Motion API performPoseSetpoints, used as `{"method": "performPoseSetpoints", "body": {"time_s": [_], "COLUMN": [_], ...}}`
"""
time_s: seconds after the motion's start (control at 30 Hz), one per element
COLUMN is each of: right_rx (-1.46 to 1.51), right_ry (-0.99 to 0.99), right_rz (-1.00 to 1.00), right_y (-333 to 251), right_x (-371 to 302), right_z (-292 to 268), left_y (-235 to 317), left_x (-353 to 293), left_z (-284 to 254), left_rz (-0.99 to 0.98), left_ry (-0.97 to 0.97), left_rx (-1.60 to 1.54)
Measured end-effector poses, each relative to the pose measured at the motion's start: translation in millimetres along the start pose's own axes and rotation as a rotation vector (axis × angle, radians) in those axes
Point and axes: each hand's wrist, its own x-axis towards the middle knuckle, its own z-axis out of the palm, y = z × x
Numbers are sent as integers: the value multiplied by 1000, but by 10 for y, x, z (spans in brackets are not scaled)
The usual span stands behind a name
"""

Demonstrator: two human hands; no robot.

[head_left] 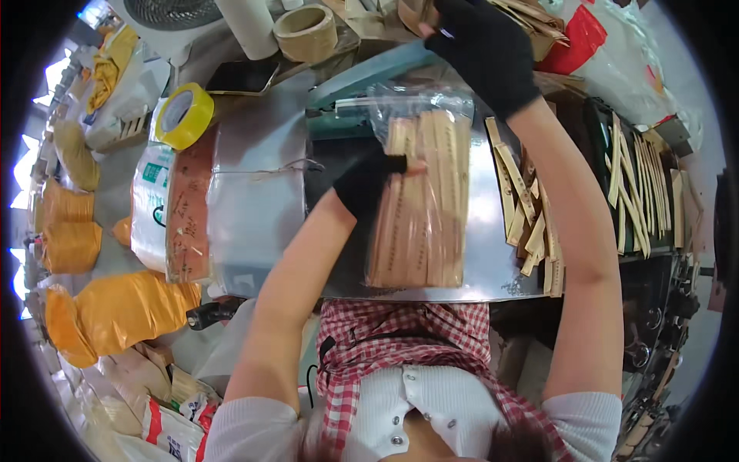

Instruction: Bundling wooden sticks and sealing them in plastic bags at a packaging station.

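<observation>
A clear plastic bag (pixel 423 223) packed with flat printed wooden strips lies in front of me, its loose mouth toward the bar of a teal bag sealer (pixel 339 127). My left hand (pixel 373 181), in a black fingerless glove, grips the bag's left side, a bare digit resting over the strips. The sealer's blue-green lever (pixel 373 73) slants up to the right. At its right end is my right hand (pixel 493 58), gloved the same way and closed around it; most of those fingers are hidden.
Loose wooden strips (pixel 531 212) lie right of the bag, with more in a dark tray (pixel 643 189) farther right. Yellow tape (pixel 185 115), a phone (pixel 242 77) and a tan tape roll (pixel 305 33) sit at the left and back. Orange packages (pixel 115 312) stand left.
</observation>
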Motion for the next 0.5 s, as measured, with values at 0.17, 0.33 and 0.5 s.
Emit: {"method": "performPoseSetpoints", "body": {"time_s": [0.17,0.33,0.5], "right_rx": [-198,65,38], "right_ry": [-296,160,292], "right_rz": [237,263,188], "right_y": [553,465,486], "right_x": [-916,-1319,-1452], "right_z": [243,798,851], "left_y": [-12,-80,-378], "left_x": [354,243,-246], "left_z": [-241,-328,-192], "left_rz": [-160,-152,173], "left_ry": [-54,-20,206], "left_rx": [-165,-246,-89]}}
